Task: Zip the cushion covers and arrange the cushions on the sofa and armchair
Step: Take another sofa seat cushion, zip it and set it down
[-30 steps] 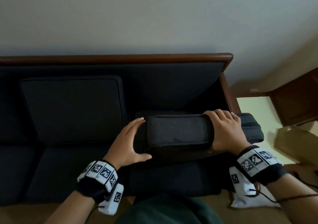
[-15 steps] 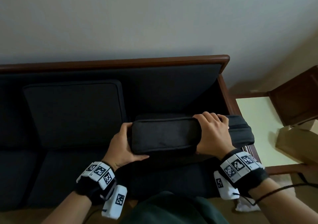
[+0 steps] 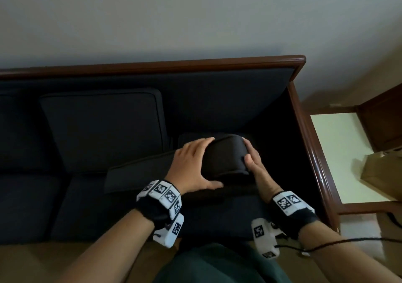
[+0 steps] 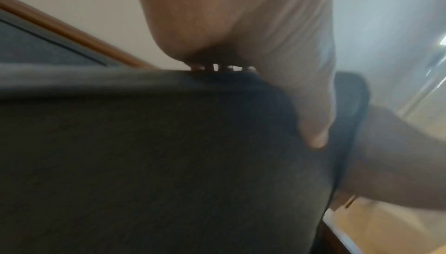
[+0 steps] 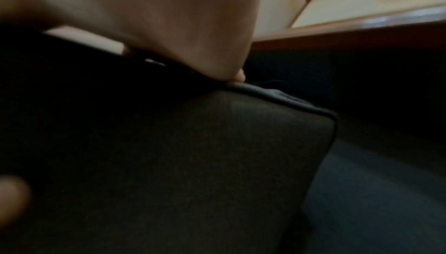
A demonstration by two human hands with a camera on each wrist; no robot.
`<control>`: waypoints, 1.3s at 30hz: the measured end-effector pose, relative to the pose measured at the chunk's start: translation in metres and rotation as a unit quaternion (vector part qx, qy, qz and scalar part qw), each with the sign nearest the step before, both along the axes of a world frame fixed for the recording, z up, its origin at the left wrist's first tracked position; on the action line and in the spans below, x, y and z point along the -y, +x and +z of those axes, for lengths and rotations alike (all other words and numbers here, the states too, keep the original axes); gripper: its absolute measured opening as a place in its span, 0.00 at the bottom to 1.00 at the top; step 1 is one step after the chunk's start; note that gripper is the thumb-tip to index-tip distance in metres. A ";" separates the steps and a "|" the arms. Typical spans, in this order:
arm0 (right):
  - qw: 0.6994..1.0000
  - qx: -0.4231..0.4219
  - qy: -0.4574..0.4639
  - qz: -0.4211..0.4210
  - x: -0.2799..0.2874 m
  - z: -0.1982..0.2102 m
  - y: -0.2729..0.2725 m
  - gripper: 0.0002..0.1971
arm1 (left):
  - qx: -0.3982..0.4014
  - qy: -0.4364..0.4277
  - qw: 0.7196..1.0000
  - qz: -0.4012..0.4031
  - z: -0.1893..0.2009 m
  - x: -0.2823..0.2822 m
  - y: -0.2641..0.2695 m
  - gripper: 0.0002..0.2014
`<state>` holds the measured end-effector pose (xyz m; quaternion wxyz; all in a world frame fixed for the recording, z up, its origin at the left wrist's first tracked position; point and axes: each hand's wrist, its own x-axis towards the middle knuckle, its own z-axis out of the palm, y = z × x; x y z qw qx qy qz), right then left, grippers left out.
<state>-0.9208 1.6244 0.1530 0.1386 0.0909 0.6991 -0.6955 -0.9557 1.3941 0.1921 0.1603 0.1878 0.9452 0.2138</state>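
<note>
Both hands are on one dark cushion point(image 3: 226, 156) at the right end of the sofa point(image 3: 217, 91). It's standing on edge over the seat, narrow end facing the camera. The left hand point(image 3: 191, 163) wraps the cushion's left side, fingers laid over the top edge and thumb stretched along the bottom at about 4 o'clock from the palm. The right hand point(image 3: 255, 163) clamps the opposite side, thumb on the near face and fingers reaching round the top corner. So both are gripping it, not just resting on it.

A second dark cushion point(image 3: 139, 171) lies flat-ish on the seat at roughly 8 o'clock from the held one, partly under it. A third cushion point(image 3: 102, 128) leans upright against the backrest at about 10 o'clock.

Off at 3 o'clock, past the wooden armrest point(image 3: 313, 160), there's a pale tabletop point(image 3: 339, 152) with a tan box point(image 3: 385, 174) on it. The wrist views are blurry: just dark fabric and palm.
</note>
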 end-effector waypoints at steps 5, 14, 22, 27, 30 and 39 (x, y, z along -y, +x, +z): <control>0.949 0.182 -0.142 -0.214 -0.035 -0.009 -0.005 0.41 | 0.084 -0.057 0.994 0.030 -0.045 0.017 -0.003 0.51; 0.922 0.213 0.071 -0.316 -0.089 -0.031 0.044 0.18 | 0.155 -0.102 0.941 0.282 -0.071 0.106 0.015 0.29; 0.912 0.227 0.036 -0.339 -0.090 -0.030 0.054 0.15 | 0.355 0.376 0.664 0.540 -0.085 0.114 0.053 0.27; 0.912 0.233 0.017 -0.337 -0.101 -0.025 0.019 0.06 | 0.321 0.371 0.696 0.525 -0.081 0.100 0.021 0.27; 0.922 0.228 0.023 -0.311 -0.113 -0.016 -0.029 0.04 | 0.301 0.352 0.703 0.539 -0.077 0.089 -0.017 0.30; 0.949 0.200 -0.025 -0.244 -0.127 -0.040 -0.184 0.34 | 0.207 0.304 0.786 0.497 -0.082 0.015 -0.176 0.33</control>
